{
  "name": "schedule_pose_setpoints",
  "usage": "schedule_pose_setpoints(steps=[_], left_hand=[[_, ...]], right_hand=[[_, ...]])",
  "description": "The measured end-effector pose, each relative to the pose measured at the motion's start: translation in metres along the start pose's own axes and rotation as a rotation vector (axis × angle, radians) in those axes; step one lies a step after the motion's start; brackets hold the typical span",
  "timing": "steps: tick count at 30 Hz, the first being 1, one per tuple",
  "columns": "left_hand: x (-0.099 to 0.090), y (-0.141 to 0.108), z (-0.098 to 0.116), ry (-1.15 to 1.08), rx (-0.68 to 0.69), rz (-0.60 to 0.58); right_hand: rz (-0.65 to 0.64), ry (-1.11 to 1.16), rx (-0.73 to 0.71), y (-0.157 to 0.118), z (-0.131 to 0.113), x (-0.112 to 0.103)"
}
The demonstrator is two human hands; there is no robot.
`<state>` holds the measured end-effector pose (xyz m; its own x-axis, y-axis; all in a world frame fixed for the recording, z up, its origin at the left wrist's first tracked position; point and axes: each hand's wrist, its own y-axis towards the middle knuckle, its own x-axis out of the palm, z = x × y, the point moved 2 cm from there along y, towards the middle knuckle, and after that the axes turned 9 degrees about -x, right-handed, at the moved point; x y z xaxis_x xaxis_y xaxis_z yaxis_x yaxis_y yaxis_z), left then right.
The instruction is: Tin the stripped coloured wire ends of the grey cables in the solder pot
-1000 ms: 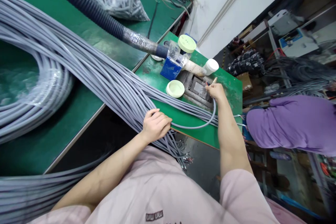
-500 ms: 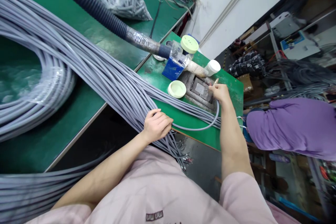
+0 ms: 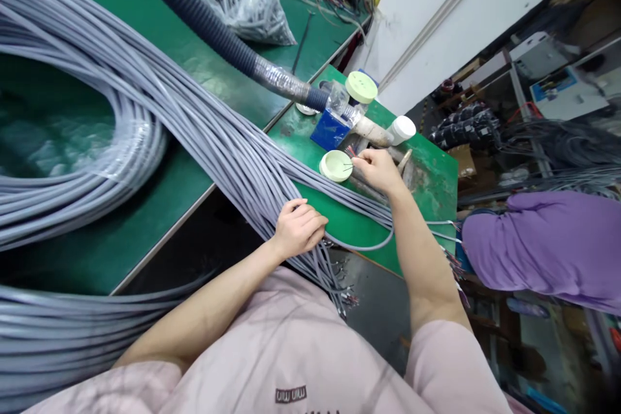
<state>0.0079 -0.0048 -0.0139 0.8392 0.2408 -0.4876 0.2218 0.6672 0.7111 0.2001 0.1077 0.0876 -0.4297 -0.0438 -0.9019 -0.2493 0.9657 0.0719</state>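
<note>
My left hand (image 3: 299, 228) is closed around a grey cable at the edge of a long bundle of grey cables (image 3: 228, 136). Near the small green table's middle, my right hand (image 3: 376, 169) pinches the end of a grey cable (image 3: 369, 248), whose loop hangs between my hands. Thin red and black wires stick out past my right fingertips, over a shallow pale green dish (image 3: 334, 167). Behind the dish stands a blue box (image 3: 330, 129) beside the taped hose end. My right hand and forearm partly hide the dark metal tray beneath.
A ribbed dark hose (image 3: 204, 19) crosses above the cables. Around its end are a green-lidded container (image 3: 361, 87) and a white jar (image 3: 402, 129). A plastic bag of cable pieces (image 3: 252, 0) lies behind. A person in purple (image 3: 538, 246) is at the right.
My right hand has moved left from the dark metal tray to the pale green dish, bringing the cable end along. My left hand keeps its hold. The view has shifted slightly.
</note>
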Motion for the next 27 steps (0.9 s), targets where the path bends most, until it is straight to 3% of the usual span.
schedule_pose_setpoints(steps=[8,15,21,27], left_hand=[[0.001,-0.002,-0.002,0.001,-0.009,-0.012],[0.002,-0.003,-0.003,-0.009,-0.026,-0.034],[0.001,-0.003,-0.003,-0.022,0.001,0.004],[0.003,-0.004,-0.004,-0.030,-0.010,0.002]], right_hand=[[-0.165,-0.293,0.064,0.017,-0.009,0.020],[-0.199,-0.398,0.086,0.020,-0.011,0.024],[-0.095,-0.260,0.059,0.011,-0.002,0.000],[0.013,-0.060,0.185,-0.020,0.049,-0.030]])
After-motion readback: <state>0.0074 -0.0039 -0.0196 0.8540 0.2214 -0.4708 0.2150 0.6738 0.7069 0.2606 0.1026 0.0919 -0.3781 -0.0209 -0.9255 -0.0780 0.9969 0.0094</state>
